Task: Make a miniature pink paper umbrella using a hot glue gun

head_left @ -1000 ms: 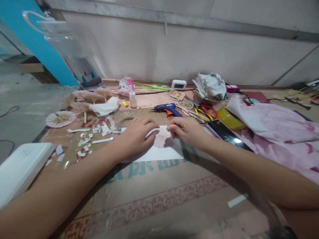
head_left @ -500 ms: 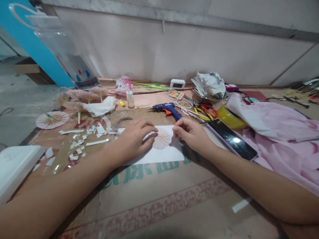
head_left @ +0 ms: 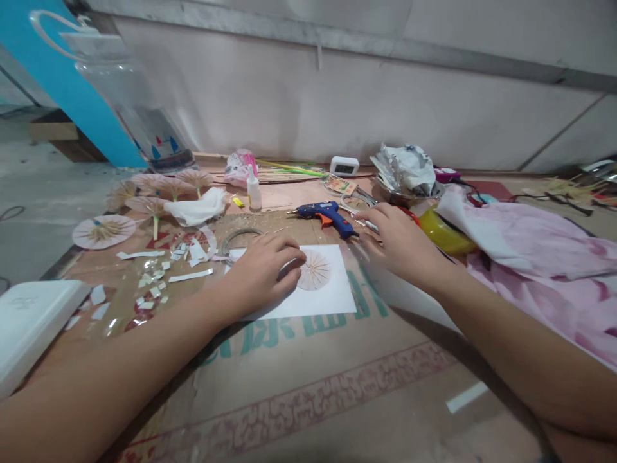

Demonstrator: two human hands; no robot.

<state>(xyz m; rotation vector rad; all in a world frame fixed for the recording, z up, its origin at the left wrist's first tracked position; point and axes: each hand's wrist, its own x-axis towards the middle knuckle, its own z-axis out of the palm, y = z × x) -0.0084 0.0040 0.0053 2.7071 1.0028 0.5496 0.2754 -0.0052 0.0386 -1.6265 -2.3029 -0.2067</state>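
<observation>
A pale round disc with thin sticks fanned across it lies on a white sheet of paper. My left hand rests on the sheet at the disc's left edge, its thumb and fingertips curled close together; what they hold, if anything, is hidden. Over the tools right of the blue glue gun, my right hand reaches with its fingers apart and nothing visibly held. A pen-like tool lies by its fingertips, partly covered.
Finished-looking paper umbrellas and paper scraps lie left. Behind stand a glue bottle, a small white clock and a large clear jug. Yellow tape and pink cloth are at right; a white box is near left.
My right hand has moved from beside the disc to the right and forward, over the tools, and its fingers have opened. My left hand has stayed at the disc.
</observation>
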